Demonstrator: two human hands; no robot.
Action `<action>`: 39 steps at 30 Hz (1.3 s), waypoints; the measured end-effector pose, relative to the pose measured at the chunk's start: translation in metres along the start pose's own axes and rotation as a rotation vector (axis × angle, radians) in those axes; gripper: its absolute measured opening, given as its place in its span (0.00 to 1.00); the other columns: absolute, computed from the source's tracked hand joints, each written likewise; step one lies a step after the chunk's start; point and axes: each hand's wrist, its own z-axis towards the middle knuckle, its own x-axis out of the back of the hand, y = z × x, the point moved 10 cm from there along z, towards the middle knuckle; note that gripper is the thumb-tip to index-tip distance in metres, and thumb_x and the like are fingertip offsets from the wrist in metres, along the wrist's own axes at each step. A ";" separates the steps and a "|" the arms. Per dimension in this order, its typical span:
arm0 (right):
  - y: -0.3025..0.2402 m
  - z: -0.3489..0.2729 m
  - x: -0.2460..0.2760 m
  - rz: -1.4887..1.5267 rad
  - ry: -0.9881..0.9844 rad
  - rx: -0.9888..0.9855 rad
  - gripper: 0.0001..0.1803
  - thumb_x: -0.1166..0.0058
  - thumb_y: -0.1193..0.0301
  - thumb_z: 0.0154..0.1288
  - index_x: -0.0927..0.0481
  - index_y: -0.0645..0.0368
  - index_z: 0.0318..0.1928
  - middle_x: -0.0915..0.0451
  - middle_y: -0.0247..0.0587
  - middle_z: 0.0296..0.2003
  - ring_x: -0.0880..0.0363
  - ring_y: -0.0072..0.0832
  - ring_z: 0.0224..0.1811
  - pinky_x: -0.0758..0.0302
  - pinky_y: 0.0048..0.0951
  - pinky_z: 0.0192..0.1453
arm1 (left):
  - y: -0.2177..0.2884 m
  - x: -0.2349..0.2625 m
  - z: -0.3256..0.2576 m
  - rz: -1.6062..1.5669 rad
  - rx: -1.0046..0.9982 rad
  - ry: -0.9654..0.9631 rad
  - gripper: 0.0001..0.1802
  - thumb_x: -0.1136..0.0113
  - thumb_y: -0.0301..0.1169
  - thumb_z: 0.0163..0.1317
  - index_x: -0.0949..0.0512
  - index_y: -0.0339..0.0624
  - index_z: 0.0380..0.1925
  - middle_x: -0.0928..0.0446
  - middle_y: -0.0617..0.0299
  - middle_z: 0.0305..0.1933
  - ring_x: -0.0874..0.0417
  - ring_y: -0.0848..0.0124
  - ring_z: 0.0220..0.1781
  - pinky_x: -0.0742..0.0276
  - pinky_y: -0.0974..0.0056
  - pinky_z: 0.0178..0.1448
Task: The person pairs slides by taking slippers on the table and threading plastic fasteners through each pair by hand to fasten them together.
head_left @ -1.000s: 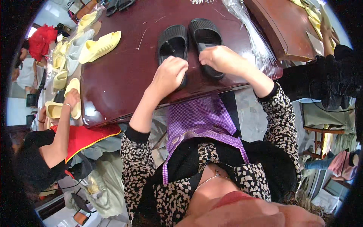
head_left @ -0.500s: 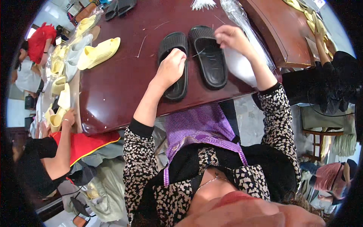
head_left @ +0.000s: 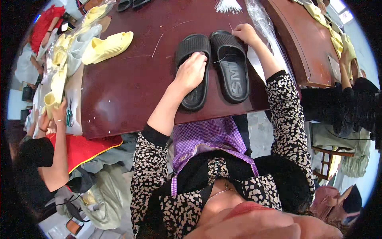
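Observation:
Two black slide sandals lie side by side on the dark red table (head_left: 131, 91), toes pointing away from me. My left hand (head_left: 193, 71) is closed at the inner strap edge of the left slide (head_left: 193, 44), its fingertips partly hidden. A thin clear strand (head_left: 219, 61) shows across the gap between the straps and into the right slide (head_left: 234, 81). At the outer side of the right slide's strap, my right hand (head_left: 246, 34) pinches with thumb and forefinger. A fine strand end sticks up by those fingers.
A bundle of white plastic strands (head_left: 228, 6) lies at the far edge, beside clear plastic wrapping (head_left: 260, 20). A loose strand (head_left: 157, 44) and a yellow shoe (head_left: 107, 47) are to the left. Co-workers handle yellow shoes at both sides; a brown table (head_left: 302, 44) adjoins at right.
My right hand has moved from above the right slide to the outer edge of its strap. My left hand stays at the left slide. The whole view has shifted slightly.

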 end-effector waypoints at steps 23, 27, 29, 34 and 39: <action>-0.107 -0.010 -0.058 0.358 -0.534 0.107 0.10 0.48 0.68 0.61 0.22 0.61 0.39 0.25 0.31 0.27 0.32 0.21 0.27 0.33 0.24 0.35 | 0.001 -0.042 0.019 -0.237 0.103 -0.205 0.14 0.51 0.29 0.62 0.29 0.33 0.46 0.27 0.41 0.49 0.27 0.47 0.53 0.30 0.53 0.57; -0.100 -0.010 -0.058 0.393 -0.489 0.050 0.10 0.48 0.68 0.61 0.22 0.60 0.39 0.25 0.31 0.28 0.33 0.20 0.27 0.33 0.24 0.33 | 0.005 -0.039 0.017 -0.214 0.051 -0.170 0.12 0.50 0.28 0.62 0.28 0.33 0.43 0.26 0.42 0.47 0.26 0.48 0.52 0.29 0.54 0.55; -0.099 -0.008 -0.055 0.335 -0.419 0.013 0.10 0.48 0.67 0.61 0.22 0.60 0.39 0.24 0.31 0.28 0.33 0.20 0.26 0.34 0.23 0.31 | 0.011 -0.034 0.014 -0.162 -0.006 -0.139 0.11 0.50 0.27 0.62 0.27 0.33 0.42 0.26 0.43 0.47 0.25 0.48 0.51 0.28 0.55 0.54; -0.097 -0.010 -0.060 0.426 -0.473 -0.068 0.10 0.48 0.67 0.61 0.22 0.60 0.39 0.23 0.33 0.29 0.32 0.19 0.26 0.34 0.23 0.28 | 0.027 -0.018 0.000 -0.084 -0.072 -0.116 0.08 0.50 0.25 0.61 0.26 0.34 0.38 0.24 0.47 0.42 0.22 0.52 0.43 0.25 0.60 0.48; -0.101 -0.010 -0.061 0.417 -0.485 -0.056 0.11 0.48 0.68 0.61 0.22 0.61 0.40 0.21 0.35 0.30 0.32 0.19 0.25 0.34 0.22 0.27 | 0.020 -0.007 0.000 -0.479 0.167 -0.196 0.05 0.49 0.25 0.61 0.25 0.36 0.34 0.22 0.57 0.31 0.20 0.67 0.33 0.25 0.66 0.41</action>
